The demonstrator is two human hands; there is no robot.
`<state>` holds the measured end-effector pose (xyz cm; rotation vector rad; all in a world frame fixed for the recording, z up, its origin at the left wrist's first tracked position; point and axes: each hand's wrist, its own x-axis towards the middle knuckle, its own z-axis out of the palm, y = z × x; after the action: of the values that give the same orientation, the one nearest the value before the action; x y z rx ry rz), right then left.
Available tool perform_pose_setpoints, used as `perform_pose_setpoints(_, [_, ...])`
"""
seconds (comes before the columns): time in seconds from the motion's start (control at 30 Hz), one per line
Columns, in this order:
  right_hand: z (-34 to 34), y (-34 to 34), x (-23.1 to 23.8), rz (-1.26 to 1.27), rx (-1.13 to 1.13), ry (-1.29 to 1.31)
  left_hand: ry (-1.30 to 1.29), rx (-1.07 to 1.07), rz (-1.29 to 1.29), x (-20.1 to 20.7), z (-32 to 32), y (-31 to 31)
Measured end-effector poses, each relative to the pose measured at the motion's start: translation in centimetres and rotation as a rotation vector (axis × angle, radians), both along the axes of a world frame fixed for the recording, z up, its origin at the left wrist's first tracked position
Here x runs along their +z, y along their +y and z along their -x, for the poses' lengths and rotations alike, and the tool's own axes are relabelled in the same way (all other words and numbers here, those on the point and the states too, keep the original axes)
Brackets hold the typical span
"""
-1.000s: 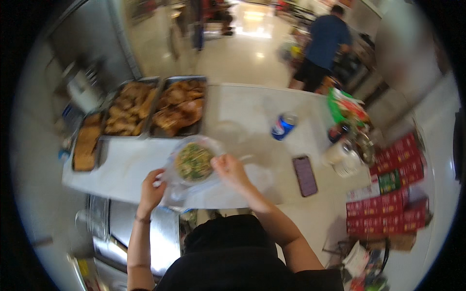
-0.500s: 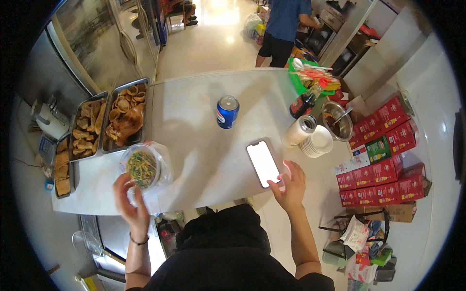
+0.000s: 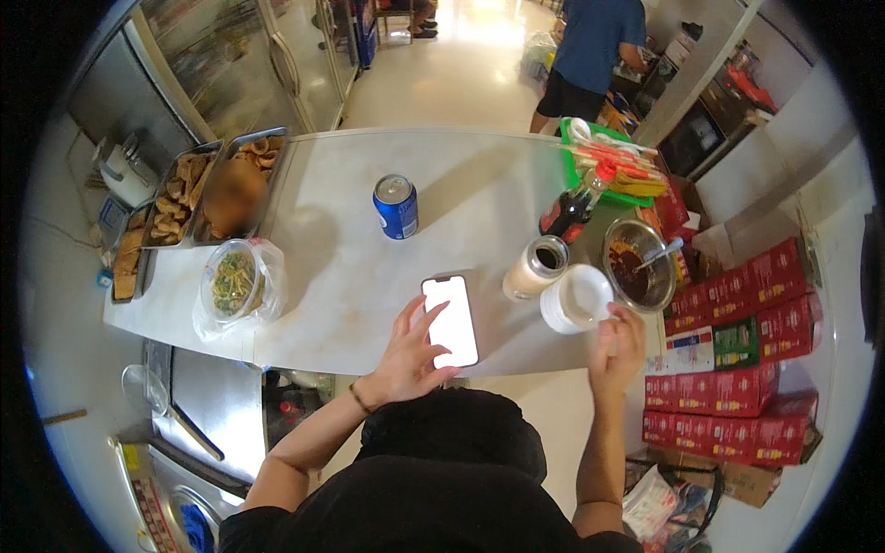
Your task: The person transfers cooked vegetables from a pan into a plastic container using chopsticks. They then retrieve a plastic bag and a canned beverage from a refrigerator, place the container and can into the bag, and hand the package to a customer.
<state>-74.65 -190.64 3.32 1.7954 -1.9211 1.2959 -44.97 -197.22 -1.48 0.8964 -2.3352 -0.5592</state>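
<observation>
A smartphone (image 3: 466,332) with a glowing white screen lies near the counter's front edge. My left hand (image 3: 406,358) is over its left side and lower part, fingers spread, some touching the screen. To the right, my right hand (image 3: 619,355) pinches the right rim of a small white dish (image 3: 588,297) on a stack; its fingertips are slightly blurred. Beside the stack stands an uncapped pale bottle (image 3: 536,267). Behind the dishes is a metal bowl (image 3: 656,286) of dark red sauce with a spoon in it.
A blue can (image 3: 395,207) stands mid-counter. Bagged greens in a tub (image 3: 232,284) and trays of brown food (image 3: 187,195) are left. A red-capped sauce bottle (image 3: 576,205) stands by a green basket (image 3: 631,192). Red boxes (image 3: 728,405) are stacked right. A person (image 3: 595,55) stands beyond the counter.
My left hand has moved right, from the tub of greens to the phone. My right hand has left the phone and gone right to the white dishes. The view has shifted.
</observation>
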Motion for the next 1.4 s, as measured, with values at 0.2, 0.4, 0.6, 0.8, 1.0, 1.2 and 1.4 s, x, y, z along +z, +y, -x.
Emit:
perform_pose_setpoints(0.2, [10.0,-7.1,2.6,0.032,-0.101,0.110,0.255,0.379,0.018,-0.9,-2.4,0.6])
perform_pose_setpoints(0.4, [16.9,-18.7,3.0,-0.200,-0.140,0.438,0.219,0.576,0.139,-2.7,-2.3,0.5])
perform_pose_setpoints(0.6, [18.0,-25.0,1.9,-0.660,-0.023,0.624,0.189,0.691,0.130,-2.8,-1.9,0.7])
perform_pose_setpoints(0.8, [19.3,-26.6,3.5,-0.630,-0.020,0.506,0.193,0.739,0.160,-2.8,-1.8,0.9])
perform_pose_setpoints(1.0, [20.3,-29.1,3.8,-0.806,0.042,0.829,0.213,0.796,0.164,-2.8,-1.5,0.9])
perform_pose_setpoints(1.2, [22.7,-30.1,1.7,-0.650,0.114,0.739,0.206,0.792,0.185,-2.4,-1.4,0.8])
perform_pose_setpoints(1.4, [28.1,-33.4,-3.8,-0.577,0.181,0.278,0.203,0.787,0.213,-3.6,-1.8,0.6])
